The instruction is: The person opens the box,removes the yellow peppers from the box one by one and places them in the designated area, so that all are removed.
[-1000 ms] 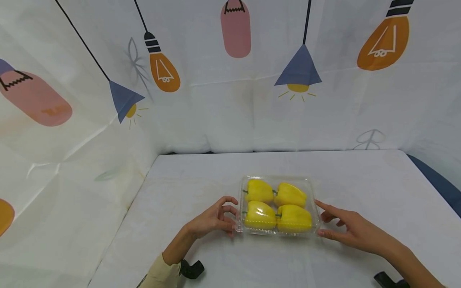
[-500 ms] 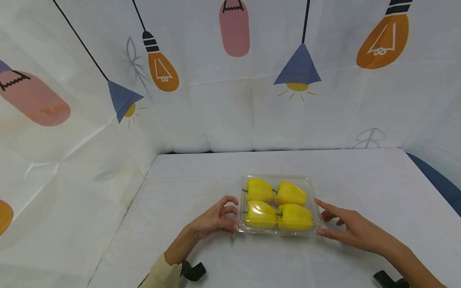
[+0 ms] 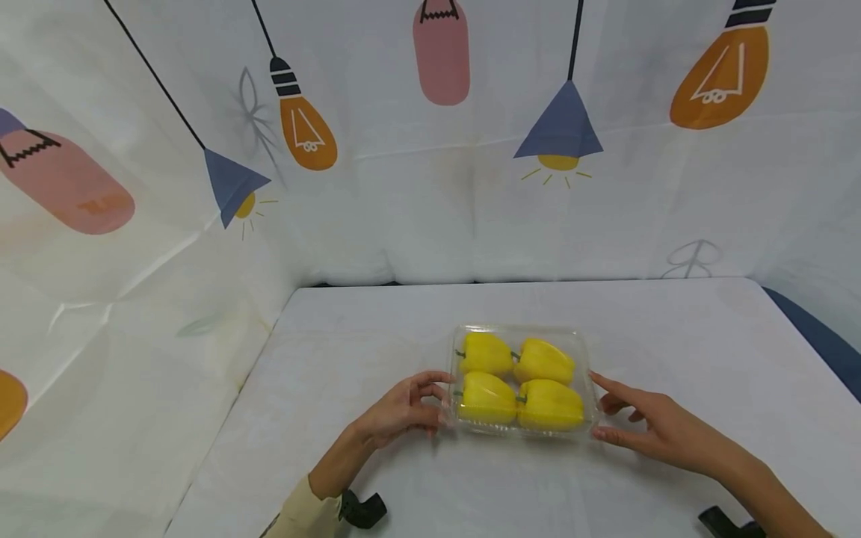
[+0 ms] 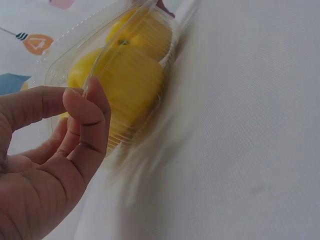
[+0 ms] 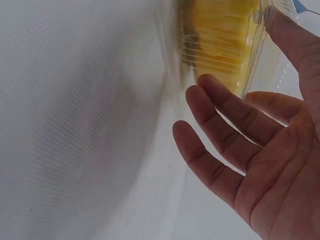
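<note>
A clear plastic clamshell box with its lid down stands on the table between both hands. Several yellow bell peppers with green stems lie inside in two rows. At the box's left side is my left hand; the left wrist view has its thumb and a bent finger pinching the box's rim. My right hand touches the right side. In the right wrist view its thumb meets the rim near a corner, while the other fingers spread loosely below. The box's underside is hidden.
White cloth covers the table. A curtain printed with lamps and bulbs hangs behind and at the left. Black straps sit at the left wrist and right wrist. Something dark blue shows beyond the right edge.
My left hand's fingers have straightened a little and slid right onto the rim of the box. The right hand stays where it was, and the box has hardly shifted.
</note>
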Demonstrator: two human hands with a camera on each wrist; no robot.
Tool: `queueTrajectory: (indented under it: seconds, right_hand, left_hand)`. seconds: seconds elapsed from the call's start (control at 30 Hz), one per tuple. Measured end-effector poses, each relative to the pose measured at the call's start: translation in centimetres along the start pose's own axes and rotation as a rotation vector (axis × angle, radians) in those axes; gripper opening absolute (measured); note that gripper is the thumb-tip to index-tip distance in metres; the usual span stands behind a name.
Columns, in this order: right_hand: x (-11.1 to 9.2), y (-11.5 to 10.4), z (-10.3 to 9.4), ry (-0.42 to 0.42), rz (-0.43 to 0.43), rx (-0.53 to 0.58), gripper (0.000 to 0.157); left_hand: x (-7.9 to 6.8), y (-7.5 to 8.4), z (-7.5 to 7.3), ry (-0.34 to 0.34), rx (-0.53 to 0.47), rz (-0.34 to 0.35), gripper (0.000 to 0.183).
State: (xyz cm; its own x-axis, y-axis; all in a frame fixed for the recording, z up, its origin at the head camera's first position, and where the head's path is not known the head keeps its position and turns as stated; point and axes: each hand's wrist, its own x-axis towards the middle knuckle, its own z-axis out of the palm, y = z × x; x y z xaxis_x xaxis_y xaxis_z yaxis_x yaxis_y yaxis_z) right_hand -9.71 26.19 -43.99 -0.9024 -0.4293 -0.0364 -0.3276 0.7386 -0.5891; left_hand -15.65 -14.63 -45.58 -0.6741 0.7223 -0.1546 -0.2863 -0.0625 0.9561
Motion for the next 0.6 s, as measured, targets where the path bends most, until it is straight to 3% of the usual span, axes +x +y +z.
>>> queueTrajectory:
  seconds: [0.2, 0.6]
  right_hand:
    - [-0.07, 0.05, -0.14, -0.004, -0.003, 0.002, 0.078]
    - [-0.02, -0.46, -0.68, -0.02, 0.033, -0.049, 0.08]
  left_hand:
    - [0.1, -0.09, 0.3, 0.014, 0.069, -0.006, 0.054]
    - [0.03, 0.33, 0.25, 0.003, 0.105, -0.064, 0.054]
